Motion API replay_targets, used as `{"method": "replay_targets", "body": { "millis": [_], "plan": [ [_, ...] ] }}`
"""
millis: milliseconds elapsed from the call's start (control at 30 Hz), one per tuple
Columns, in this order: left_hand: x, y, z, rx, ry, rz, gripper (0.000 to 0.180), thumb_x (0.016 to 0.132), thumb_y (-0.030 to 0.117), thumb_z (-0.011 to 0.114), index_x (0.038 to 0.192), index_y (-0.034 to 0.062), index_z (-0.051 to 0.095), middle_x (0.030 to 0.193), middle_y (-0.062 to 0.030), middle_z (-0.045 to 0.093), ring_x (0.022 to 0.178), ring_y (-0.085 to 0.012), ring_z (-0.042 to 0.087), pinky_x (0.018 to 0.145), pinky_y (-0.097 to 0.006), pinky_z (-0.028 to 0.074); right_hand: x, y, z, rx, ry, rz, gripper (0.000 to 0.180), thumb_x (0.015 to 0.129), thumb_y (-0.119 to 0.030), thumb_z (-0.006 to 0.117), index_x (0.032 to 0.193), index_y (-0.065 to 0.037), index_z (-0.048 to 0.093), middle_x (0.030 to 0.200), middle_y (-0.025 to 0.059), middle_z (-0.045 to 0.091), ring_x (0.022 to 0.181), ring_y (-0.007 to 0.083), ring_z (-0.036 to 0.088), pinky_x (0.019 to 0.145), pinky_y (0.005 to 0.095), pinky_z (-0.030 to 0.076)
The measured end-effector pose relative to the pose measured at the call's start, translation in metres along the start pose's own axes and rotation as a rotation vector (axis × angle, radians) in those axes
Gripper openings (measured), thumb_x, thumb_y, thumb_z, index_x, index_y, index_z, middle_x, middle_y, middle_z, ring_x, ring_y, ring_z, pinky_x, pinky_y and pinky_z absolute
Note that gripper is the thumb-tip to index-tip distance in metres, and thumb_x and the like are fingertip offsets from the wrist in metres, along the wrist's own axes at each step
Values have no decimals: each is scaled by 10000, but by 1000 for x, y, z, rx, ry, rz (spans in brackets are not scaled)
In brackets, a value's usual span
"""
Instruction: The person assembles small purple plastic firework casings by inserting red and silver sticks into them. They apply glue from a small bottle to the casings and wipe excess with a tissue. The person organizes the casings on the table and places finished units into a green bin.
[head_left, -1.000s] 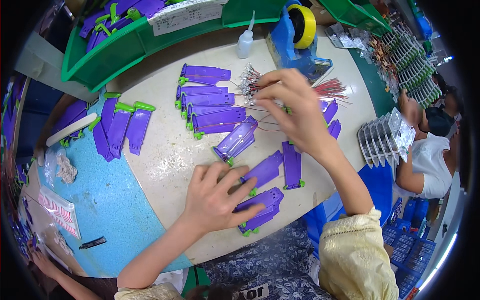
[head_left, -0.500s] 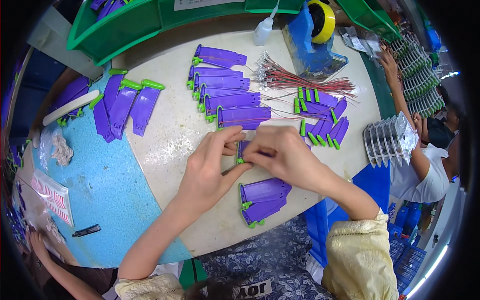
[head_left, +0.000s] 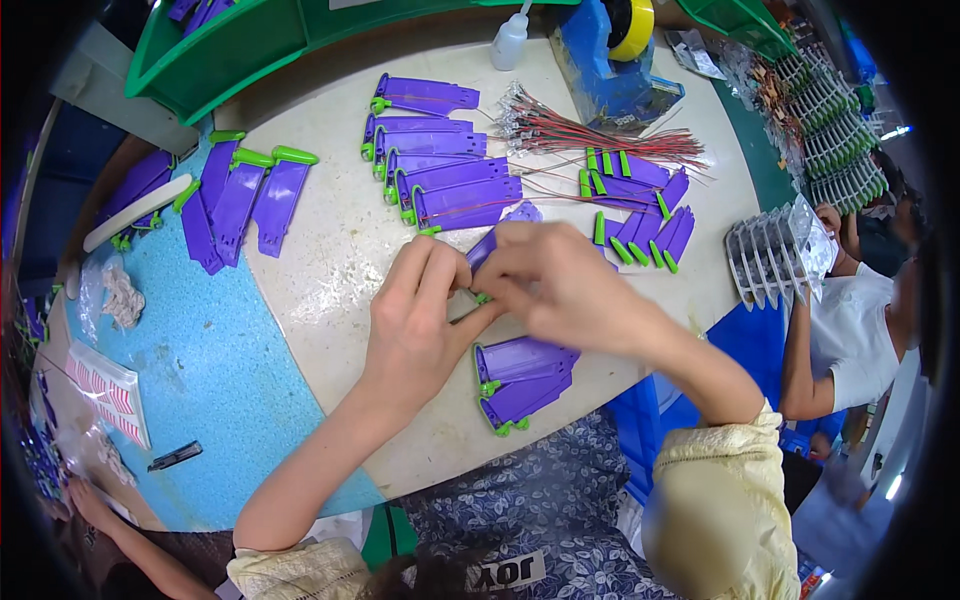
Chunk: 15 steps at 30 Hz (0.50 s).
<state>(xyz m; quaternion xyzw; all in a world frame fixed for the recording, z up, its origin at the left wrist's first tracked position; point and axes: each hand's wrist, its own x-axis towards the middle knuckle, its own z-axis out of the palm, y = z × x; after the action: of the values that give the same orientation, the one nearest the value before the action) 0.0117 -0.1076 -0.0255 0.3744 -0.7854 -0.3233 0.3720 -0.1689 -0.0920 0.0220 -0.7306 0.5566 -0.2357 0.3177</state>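
Note:
Over the middle of the table, my left hand (head_left: 415,315) pinches a purple plastic panel (head_left: 482,252) with a green end piece. From the other side, my right hand (head_left: 565,285) closes its bent fingers on the same panel; its fingertips are partly hidden. The panel slants between the hands, mostly covered by them. Just beyond lies a row of purple panels (head_left: 465,202) with green ends, some carrying thin red wires. Two more panels (head_left: 525,365) rest overlapped on the near side of my hands.
A bundle of red and black wires (head_left: 570,130) lies beyond, near a blue tape dispenser (head_left: 590,70) and a dropper bottle (head_left: 509,42). Further panels lie right (head_left: 635,185) and left (head_left: 240,200). A green bin (head_left: 220,75) stands behind; another person (head_left: 850,320) is at right.
The held panel has tilted, its far end now rising between my hands. My right hand has shifted slightly nearer my left. The person at the right has drawn an arm back from the silvery bags.

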Motion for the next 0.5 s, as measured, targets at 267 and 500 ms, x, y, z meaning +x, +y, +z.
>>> {"method": "replay_targets", "body": {
  "millis": [267,500],
  "plan": [
    [8,1,-9,247,-5,250,360,619,208,898,711,29,599,853,-53,619,776,-220,555,631,-330,497,1,7,-3,-78,276,229,77,780,-10,738,818,51,710,668,123,606,565,175,537,548,346,410],
    [29,-9,-15,172,-230,400,283,667,221,855,774,53,652,1082,-1,714,838,-208,586,657,-295,530,11,22,-38,-417,509,-257,129,787,-11,689,915,10,685,870,173,663,716,353,647,653,423,515]
  ]
}}
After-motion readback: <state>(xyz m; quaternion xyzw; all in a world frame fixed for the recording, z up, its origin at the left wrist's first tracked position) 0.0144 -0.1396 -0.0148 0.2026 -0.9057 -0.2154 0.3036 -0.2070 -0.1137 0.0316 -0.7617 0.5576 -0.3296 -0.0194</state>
